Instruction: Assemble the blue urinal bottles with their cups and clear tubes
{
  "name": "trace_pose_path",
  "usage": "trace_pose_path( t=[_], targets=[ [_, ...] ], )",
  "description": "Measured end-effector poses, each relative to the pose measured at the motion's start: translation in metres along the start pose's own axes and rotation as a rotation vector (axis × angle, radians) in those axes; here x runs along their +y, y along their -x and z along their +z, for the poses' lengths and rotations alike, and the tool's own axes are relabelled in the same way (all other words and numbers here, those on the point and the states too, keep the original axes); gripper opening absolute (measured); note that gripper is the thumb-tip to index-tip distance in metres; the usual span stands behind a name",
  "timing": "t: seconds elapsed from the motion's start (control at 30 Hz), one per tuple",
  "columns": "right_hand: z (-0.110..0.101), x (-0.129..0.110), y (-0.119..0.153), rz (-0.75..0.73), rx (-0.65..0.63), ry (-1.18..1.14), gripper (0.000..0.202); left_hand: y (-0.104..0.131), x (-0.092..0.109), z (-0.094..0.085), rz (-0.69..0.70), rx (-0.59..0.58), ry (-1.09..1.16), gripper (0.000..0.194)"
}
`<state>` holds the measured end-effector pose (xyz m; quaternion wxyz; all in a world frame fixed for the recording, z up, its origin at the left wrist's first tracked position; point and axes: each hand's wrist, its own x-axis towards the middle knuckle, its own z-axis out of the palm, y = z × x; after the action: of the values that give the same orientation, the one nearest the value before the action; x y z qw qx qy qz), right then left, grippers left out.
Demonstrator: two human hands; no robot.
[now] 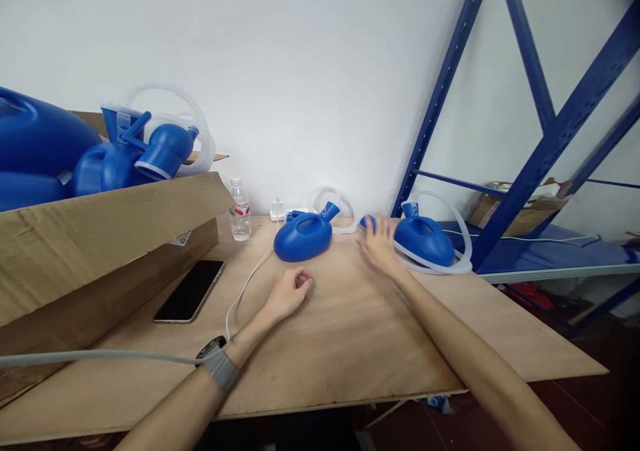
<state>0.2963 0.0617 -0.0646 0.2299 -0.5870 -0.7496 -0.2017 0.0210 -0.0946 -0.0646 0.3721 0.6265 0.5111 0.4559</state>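
On the counter (345, 351): left hand (289, 294), fingers curled narrow, just nearer than the middle blue bottle (303, 239)
Right hand (379, 243): blurred, spread wide at a small blue piece (365, 222); cannot tell if they touch
Right blue bottle (423, 239): beside the right hand, pale hose (467, 241) around it
Left: phone (190, 292) beside an open cardboard box (115, 238)

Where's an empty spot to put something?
Bare tabletop shows between the left hand and right forearm, and right of that forearm, in front of the rightmost blue bottle. It's crowded along the wall and beside the box.
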Motion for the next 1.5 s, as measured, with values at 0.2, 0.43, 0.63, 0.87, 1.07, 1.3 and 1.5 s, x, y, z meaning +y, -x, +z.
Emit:
trace_pose_path(
  t=[0.2, 0.43, 0.63, 0.87, 1.07, 1.3, 1.5],
  targets=[
    [-0.029, -0.123, -0.023, -0.189, -0.185, -0.408, 0.068, 0.0, -0.002, 0.001, 0.022, -0.043, -0.003, 0.012],
    [-0.033, -0.144, -0.031, -0.153, -0.191, -0.476, 0.065, -0.003, 0.005, -0.011, 0.115, 0.414, -0.026, 0.028],
    [-0.089, -0.12, 0.018, -0.415, -0.141, -0.593, 0.056, -0.006, 0.014, -0.039, 0.253, 0.746, -0.25, 0.05],
    [-0.103, -0.067, 0.001, -0.397, -0.013, -0.369, 0.049, -0.001, 0.02, -0.04, 0.293, 0.368, -0.294, 0.043],
    [-0.082, -0.056, -0.029, -0.7, -0.091, -0.285, 0.04, -0.006, 0.016, -0.035, 0.349, 0.263, -0.543, 0.025],
    [-0.084, -0.061, -0.057, -0.921, -0.028, -0.288, 0.038, -0.004, 0.016, -0.04, 0.356, 0.263, -0.608, 0.023],
    [-0.069, -0.074, -0.049, -0.843, 0.081, -0.389, 0.045, -0.005, 0.014, -0.042, 0.382, 0.265, -0.609, 0.027]
  ],
)
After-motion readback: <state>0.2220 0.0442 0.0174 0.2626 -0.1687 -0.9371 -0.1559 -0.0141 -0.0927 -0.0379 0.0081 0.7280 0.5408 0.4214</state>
